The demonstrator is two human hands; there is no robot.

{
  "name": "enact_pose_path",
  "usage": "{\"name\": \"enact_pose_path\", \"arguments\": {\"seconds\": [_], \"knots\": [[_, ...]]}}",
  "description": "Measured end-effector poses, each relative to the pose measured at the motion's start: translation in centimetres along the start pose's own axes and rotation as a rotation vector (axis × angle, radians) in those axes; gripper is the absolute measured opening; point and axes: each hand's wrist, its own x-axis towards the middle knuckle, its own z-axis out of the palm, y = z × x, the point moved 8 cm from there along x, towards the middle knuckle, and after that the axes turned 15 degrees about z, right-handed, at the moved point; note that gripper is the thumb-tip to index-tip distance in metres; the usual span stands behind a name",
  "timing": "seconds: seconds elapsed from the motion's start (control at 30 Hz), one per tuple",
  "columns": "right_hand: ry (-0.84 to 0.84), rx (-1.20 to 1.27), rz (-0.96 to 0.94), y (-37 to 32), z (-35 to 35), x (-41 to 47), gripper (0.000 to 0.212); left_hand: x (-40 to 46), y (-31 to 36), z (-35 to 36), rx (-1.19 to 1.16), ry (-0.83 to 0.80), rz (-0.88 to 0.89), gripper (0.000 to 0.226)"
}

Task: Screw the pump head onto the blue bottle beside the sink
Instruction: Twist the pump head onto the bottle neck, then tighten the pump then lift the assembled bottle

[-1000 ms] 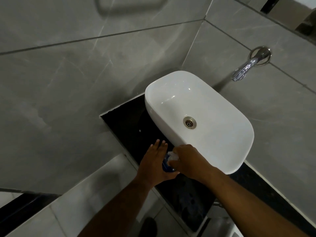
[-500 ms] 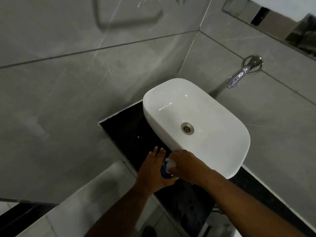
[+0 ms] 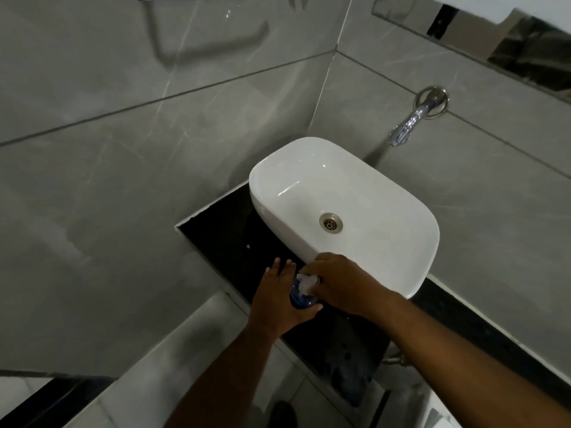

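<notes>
Grey-tiled washroom corner, black bench point(image 3: 216, 230) carrying a white sink point(image 3: 364, 248).

At about seven o'clock from the sink drain point(image 3: 331, 223), just beside the basin's near rim, the blue bottle point(image 3: 301, 296) stands on the bench. The left hand point(image 3: 279, 299) cups its side, thumb curled under the bottle, fingers stretched out straight and loose. The right hand point(image 3: 341, 281) is closed down over the white pump head point(image 3: 306, 279) on top of the bottle. At two o'clock from the drain, a chrome tap point(image 3: 411, 123) juts from the wall.
</notes>
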Motion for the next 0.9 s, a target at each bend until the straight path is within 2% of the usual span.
{"name": "enact_pose_path", "arguments": {"seconds": [0.17,0.33,0.4,0.53,0.6,0.7,0.9], "knots": [[-0.008,-0.042,-0.076,-0.9,0.3,-0.5,0.031,0.0,-0.1,-0.2,-0.001,0.011,-0.015,0.111],[0.011,-0.008,-0.075,-0.4,0.5,-0.5,0.031,0.1,-0.2,-0.1,0.031,-0.021,-0.028,0.114],[0.02,0.019,-0.051,0.1,0.7,-0.3,0.035,0.1,-0.2,-0.1,0.024,-0.036,-0.041,0.118],[0.043,0.15,0.041,1.9,1.7,-0.5,0.063,-0.4,-0.4,0.4,-0.078,-0.118,-0.052,0.139],[0.072,0.236,0.113,3.2,2.7,-0.8,0.054,-1.2,-1.1,-0.1,-0.164,-0.116,-0.116,0.145],[0.103,0.365,0.232,4.6,4.9,-1.3,0.03,-2.5,-1.9,-0.9,-0.233,-0.112,-0.163,0.132],[0.131,0.516,0.263,3.9,6.4,-0.6,0.012,-2.6,-1.0,-2.4,-0.254,-0.037,-0.134,0.065]]}}
